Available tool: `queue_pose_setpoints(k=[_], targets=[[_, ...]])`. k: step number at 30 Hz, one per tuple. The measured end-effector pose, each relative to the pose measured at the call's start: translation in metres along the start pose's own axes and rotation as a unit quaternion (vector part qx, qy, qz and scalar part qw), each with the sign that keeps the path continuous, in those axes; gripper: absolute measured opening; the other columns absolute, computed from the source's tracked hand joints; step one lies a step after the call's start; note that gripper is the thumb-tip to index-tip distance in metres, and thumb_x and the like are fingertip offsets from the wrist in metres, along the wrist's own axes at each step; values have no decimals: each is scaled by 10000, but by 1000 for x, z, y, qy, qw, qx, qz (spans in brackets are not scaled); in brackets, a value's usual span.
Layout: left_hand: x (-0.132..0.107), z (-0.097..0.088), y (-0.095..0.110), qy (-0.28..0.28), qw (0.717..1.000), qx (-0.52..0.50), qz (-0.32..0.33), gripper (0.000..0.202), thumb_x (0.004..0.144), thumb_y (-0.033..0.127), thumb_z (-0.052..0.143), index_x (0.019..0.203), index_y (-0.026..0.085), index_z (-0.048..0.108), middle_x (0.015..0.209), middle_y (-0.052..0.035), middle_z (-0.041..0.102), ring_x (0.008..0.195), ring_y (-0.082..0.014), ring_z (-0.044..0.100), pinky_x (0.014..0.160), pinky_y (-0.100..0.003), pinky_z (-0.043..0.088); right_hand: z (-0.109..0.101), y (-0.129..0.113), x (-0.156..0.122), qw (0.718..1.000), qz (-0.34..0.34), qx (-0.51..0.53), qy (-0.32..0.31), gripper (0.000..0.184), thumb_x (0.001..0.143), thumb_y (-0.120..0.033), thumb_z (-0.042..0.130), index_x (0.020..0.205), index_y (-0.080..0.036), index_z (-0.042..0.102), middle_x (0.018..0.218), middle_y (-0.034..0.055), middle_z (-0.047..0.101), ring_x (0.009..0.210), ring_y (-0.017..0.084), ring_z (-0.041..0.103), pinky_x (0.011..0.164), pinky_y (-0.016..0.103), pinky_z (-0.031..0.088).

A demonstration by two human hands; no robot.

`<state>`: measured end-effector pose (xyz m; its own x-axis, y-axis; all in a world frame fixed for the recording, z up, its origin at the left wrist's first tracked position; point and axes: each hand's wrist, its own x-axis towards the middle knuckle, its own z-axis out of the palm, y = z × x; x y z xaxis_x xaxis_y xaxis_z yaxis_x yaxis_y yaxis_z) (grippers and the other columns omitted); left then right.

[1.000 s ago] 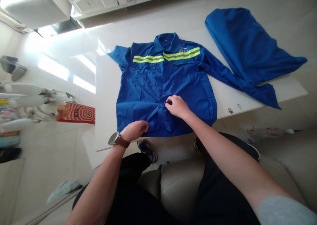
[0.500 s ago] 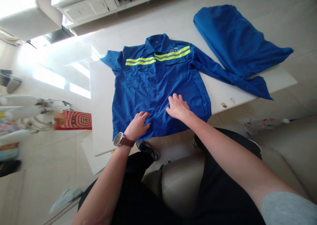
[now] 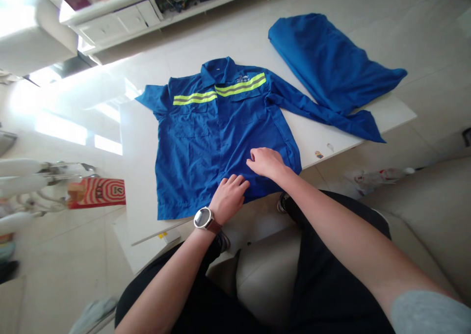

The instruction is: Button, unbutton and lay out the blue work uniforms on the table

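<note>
A blue long-sleeved work jacket (image 3: 191, 152) lies front side up across the white table (image 3: 138, 192), its collar away from me. Yellow-and-grey reflective bands cross the chest, with a small logo above the right-hand one. My left hand (image 3: 230, 194), with a watch (image 3: 203, 218) on its wrist, is at the lower front near the hem, fingers bent onto the cloth. Just up and to the right, my right hand (image 3: 267, 162) has its fingers curled in a pinch on the jacket front. The fingertips are partly hidden.
Another blue garment (image 3: 324, 59) lies bunched at the table's far right, beside the jacket's outstretched sleeve. A red-and-white striped bag (image 3: 105, 192) is left of the table. A plastic bottle (image 3: 384, 176) lies at right by the sofa (image 3: 430, 211). A white cabinet (image 3: 117, 25) stands behind.
My left hand has moved right along the lower jacket front, closer to my right hand. The right hand's fingers have curled in more. The whole view has shifted slightly.
</note>
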<state>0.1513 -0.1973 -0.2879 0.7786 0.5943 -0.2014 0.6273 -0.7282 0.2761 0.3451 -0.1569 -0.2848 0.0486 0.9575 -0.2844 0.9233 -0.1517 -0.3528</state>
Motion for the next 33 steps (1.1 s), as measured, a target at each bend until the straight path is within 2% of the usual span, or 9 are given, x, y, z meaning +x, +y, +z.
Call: queue_pose_setpoints(k=[5,10,13,16,20,23,28,30,33], targets=[[2,1,4,4,995,-97,5,166,902,166,540,1021,236,633,1027,-78,684,1025,-255,618,882,-370,495,-2,8,-1,999,-20,-9,26,225,949,-350,556,958,-200,724,1039,133,756,988,289,675,840,378,503],[5,-1,0,-92,985,-146,-3,126,948,323,565,898,250,655,920,-50,718,855,-230,677,776,-333,504,-4,7,-1,999,-39,-10,33,251,966,-374,543,1025,-197,711,1141,142,726,1067,295,633,891,402,503],[9,-1,-19,-16,991,-117,-65,199,979,330,513,1063,235,666,1087,-91,719,1039,-265,670,916,-388,515,-1,11,-3,999,-36,-16,3,261,959,-340,537,1095,-200,709,1242,145,689,1154,309,600,906,414,513],[10,9,-46,61,982,-68,-168,402,985,317,482,1358,189,564,1393,-169,606,1367,-331,510,1088,-497,449,4,17,-5,998,-49,-26,-25,316,943,-292,546,1214,-205,685,1364,138,638,1275,313,549,974,432,503],[0,24,-65,26,975,-27,-217,572,988,362,476,1503,116,425,1553,-246,448,1500,-410,346,1114,-588,415,7,20,-7,994,-64,-45,-71,362,928,-235,550,1267,-210,674,1391,126,644,1274,303,589,1008,438,482],[-8,19,-58,-10,977,14,-212,486,982,333,467,1400,93,529,1464,-268,515,1380,-414,488,1077,-551,454,4,14,-9,994,-46,-73,-73,336,925,-207,527,1210,-173,701,1224,163,725,1108,321,680,926,446,496],[-11,-3,-44,-59,973,11,-224,285,961,264,444,1117,184,668,1070,-153,679,1027,-314,668,904,-438,543,5,-1,-13,991,-71,-93,-64,256,931,-224,530,1058,-144,738,1094,188,746,1085,340,671,932,466,481],[-8,-2,-48,-26,976,-3,-218,352,954,274,471,1249,171,634,1210,-175,662,1169,-340,627,954,-449,532,9,-5,-14,990,-104,-83,-49,269,936,-218,524,1102,-146,723,1183,185,715,1148,331,634,938,454,486],[-2,14,-57,17,976,-14,-217,547,951,285,505,1470,113,488,1521,-225,487,1450,-384,425,1122,-505,435,15,-8,-14,985,-155,-75,-28,303,932,-191,515,1178,-161,690,1319,160,645,1219,296,586,965,418,488]])
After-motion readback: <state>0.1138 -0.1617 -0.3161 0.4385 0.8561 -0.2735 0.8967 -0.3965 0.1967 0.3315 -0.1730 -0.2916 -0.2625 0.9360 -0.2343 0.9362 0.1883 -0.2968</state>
